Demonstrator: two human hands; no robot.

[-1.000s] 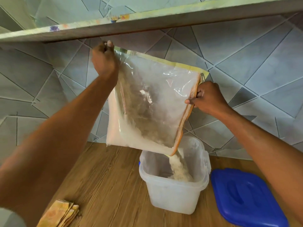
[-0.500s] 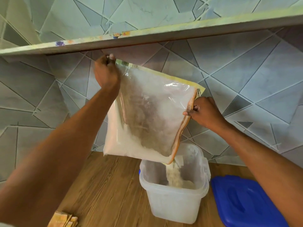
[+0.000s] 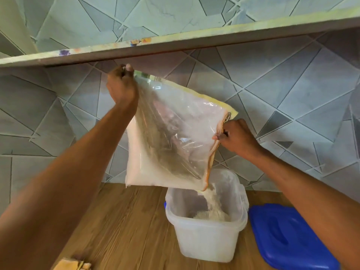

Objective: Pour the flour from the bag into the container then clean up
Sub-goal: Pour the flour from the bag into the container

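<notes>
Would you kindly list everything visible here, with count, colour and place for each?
bag: one, clear plastic with yellow and orange edges, held tilted above the container
flour: white, heaped in the bag's lower edge, streaming into the container
container: one, translucent white, on the counter, open
lid: one, blue, on the counter right of the container
cloth: yellowish, folded, bottom edge
counter: wood brown
shelf: pale, overhead
wall tiles: grey
left hand: grips bag's upper corner
right hand: pinches bag's opening edge

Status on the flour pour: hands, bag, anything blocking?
Left hand and right hand both grip bag. Flour streaming into container. Lid off, alongside; nothing blocking.
</notes>
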